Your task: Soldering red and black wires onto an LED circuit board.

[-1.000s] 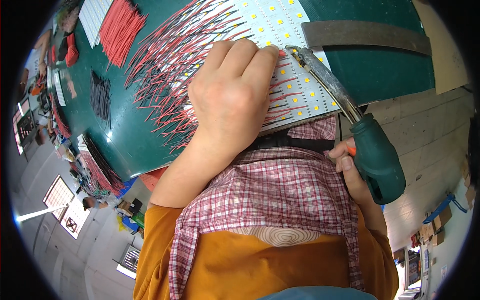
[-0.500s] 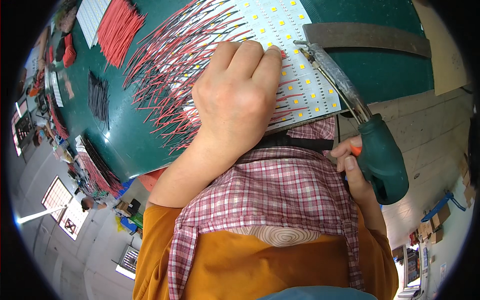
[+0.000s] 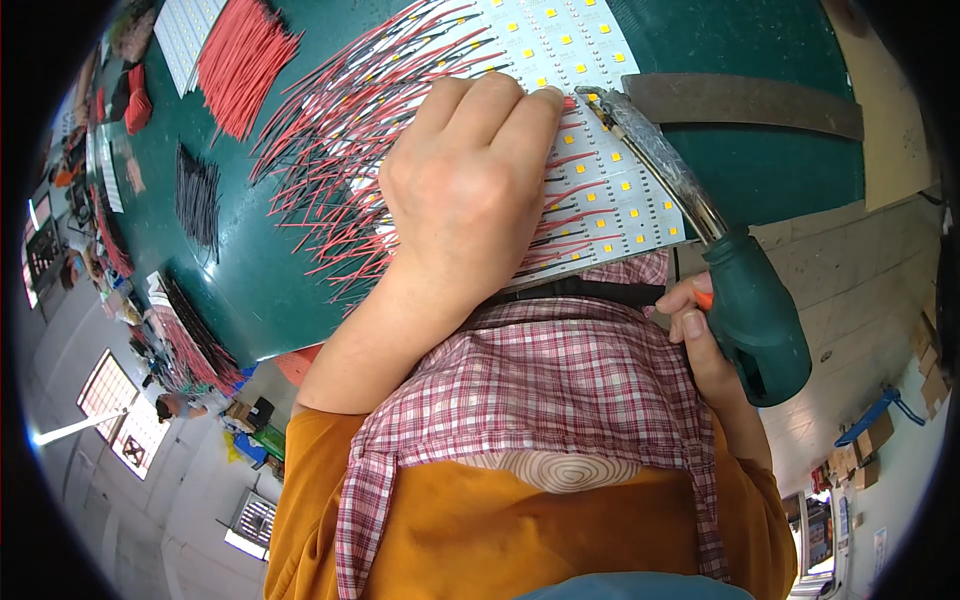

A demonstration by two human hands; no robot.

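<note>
My left hand (image 3: 462, 185) is closed above a white LED board (image 3: 652, 232) dotted with small yellow chips. Red wire ends (image 3: 570, 103) poke out beside its forefinger; the rest of its grip is hidden under the knuckles. Many red and black wires (image 3: 320, 180) fan out leftward from the board, and more stick out below the hand. In my right hand (image 3: 712, 355) is a soldering gun (image 3: 765, 315) with a green handle, its fingers round the grip near an orange trigger (image 3: 703, 300). The gun's bent tip hovers over the board, just right of the left fingertips.
A curved dark metal strip (image 3: 745, 103) lies right of the board on the green table (image 3: 790, 170). Toward the far left are a red wire bundle (image 3: 240, 70), a black wire bundle (image 3: 198, 200) and another white board (image 3: 185, 40). Wired strips (image 3: 190, 335) rest by the left edge.
The soldering gun's tip has moved left, closer to my left fingertips, and its handle has tilted slightly. My left hand stays closed over the board. The view has shifted a little.
</note>
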